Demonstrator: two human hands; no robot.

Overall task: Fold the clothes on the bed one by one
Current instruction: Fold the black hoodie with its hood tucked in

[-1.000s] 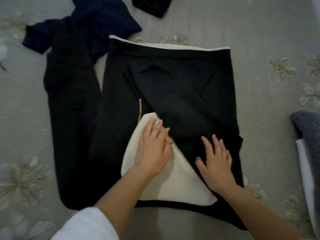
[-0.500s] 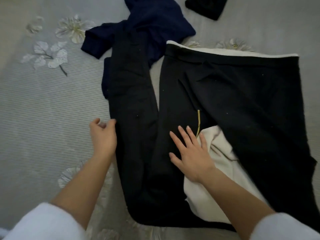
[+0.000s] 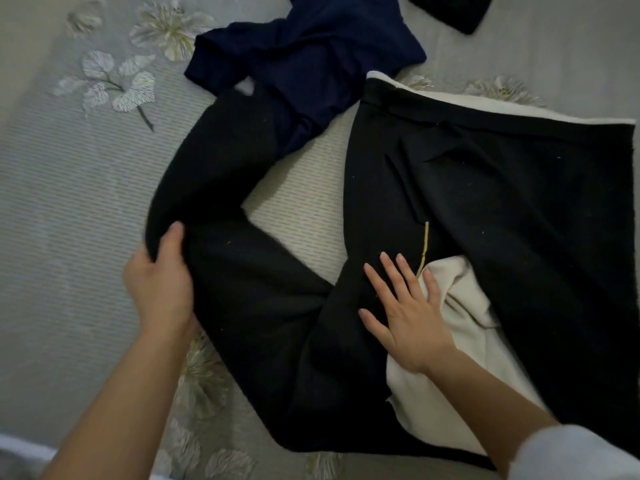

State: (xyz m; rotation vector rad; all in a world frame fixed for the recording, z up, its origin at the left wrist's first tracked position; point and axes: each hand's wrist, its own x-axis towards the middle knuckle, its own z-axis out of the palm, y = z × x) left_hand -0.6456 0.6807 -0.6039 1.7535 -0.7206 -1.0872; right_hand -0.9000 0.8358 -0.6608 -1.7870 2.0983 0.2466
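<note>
Grey flowered bed [image 3: 69, 209] carries a black garment [image 3: 502, 220]: the left hand [image 3: 159, 289] grips its sleeve [image 3: 214, 168] at the bend; the right hand [image 3: 405, 317] presses flat, fingers spread, beside the cream lining [image 3: 457, 285].

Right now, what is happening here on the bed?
A person is folding a black garment with a cream lining on the bed. The left hand grips its sleeve at the bend. The right hand presses flat on the body of the garment, beside the lining. A crumpled navy garment lies beyond, not yet folded.
</note>
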